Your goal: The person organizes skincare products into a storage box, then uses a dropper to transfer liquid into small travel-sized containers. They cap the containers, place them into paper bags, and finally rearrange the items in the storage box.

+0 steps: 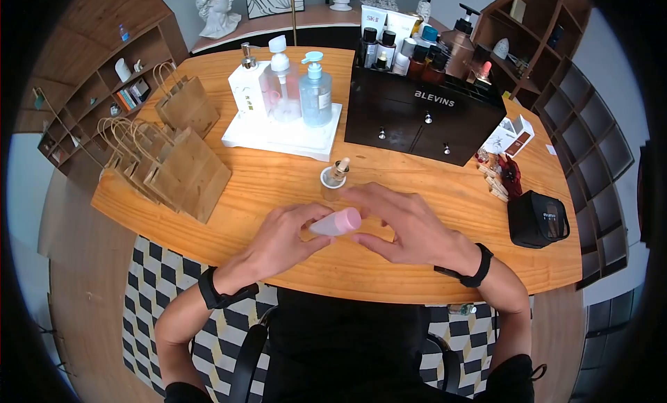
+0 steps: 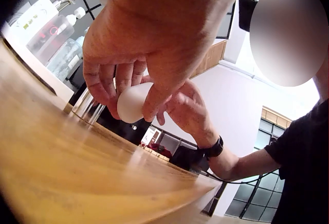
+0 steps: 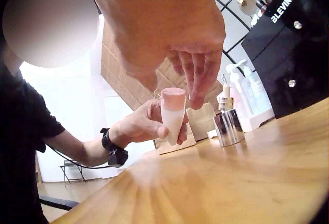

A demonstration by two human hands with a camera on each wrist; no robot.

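Observation:
A small white bottle with a pink cap (image 1: 336, 223) is pinched between the thumb and fingers of my left hand (image 1: 283, 240), tilted with its cap toward the right. In the right wrist view the bottle (image 3: 174, 121) shows its pink cap uppermost. My right hand (image 1: 415, 226) hovers just right of the cap, fingers spread and slightly bent, holding nothing. Behind the hands a dropper bottle (image 1: 338, 171) stands in a silvery holder; the right wrist view shows the holder's shiny side (image 3: 230, 128). In the left wrist view the bottle's rounded white end (image 2: 133, 103) shows between the fingers.
A white tray (image 1: 278, 140) with several pump bottles stands at the back. Right of it is a black drawer box (image 1: 417, 118) topped with cosmetics. Paper bags (image 1: 187, 174) stand at the left; a black case (image 1: 537, 219) and a dark red flower (image 1: 511, 175) are at the right.

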